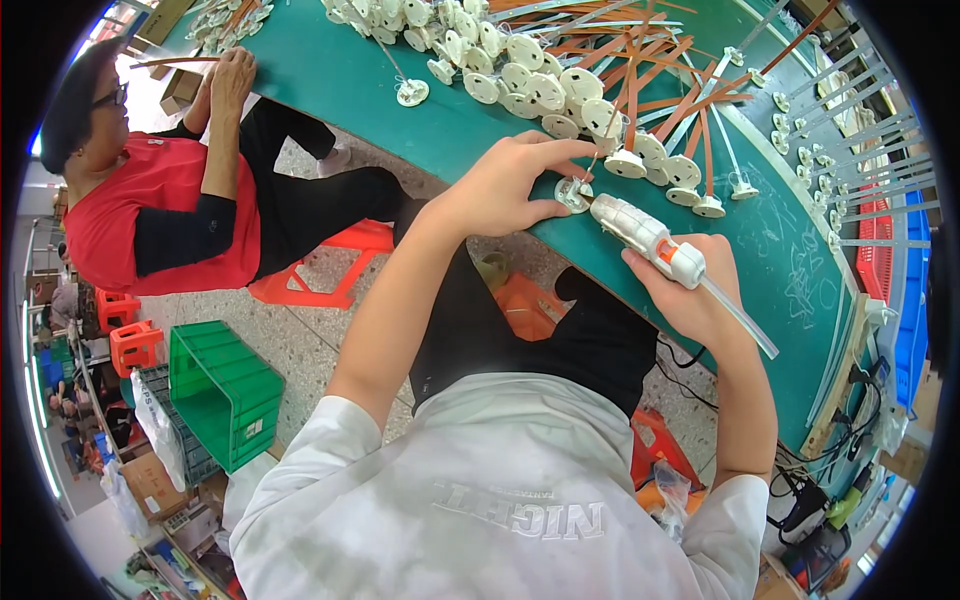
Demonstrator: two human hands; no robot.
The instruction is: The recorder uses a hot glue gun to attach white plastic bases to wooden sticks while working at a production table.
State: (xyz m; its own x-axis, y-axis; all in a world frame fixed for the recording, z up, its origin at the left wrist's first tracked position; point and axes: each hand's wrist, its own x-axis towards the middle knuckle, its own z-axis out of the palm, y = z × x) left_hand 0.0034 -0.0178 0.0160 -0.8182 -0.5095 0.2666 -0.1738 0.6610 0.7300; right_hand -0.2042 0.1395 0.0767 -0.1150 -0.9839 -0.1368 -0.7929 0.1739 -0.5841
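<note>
My left hand (505,185) pinches a small white round disc part (573,193) with a thin stem at the near edge of the green table (420,120). My right hand (690,290) grips a white glue gun (650,238) with an orange trigger; its nozzle touches the disc. A clear glue stick (740,318) pokes out of the gun's back.
A heap of white discs (530,75) and orange strips (660,70) lies just beyond my hands. More stemmed discs (800,130) line the right side. A person in red (150,210) sits at the left. A green crate (220,390) and orange stools (330,270) stand on the floor.
</note>
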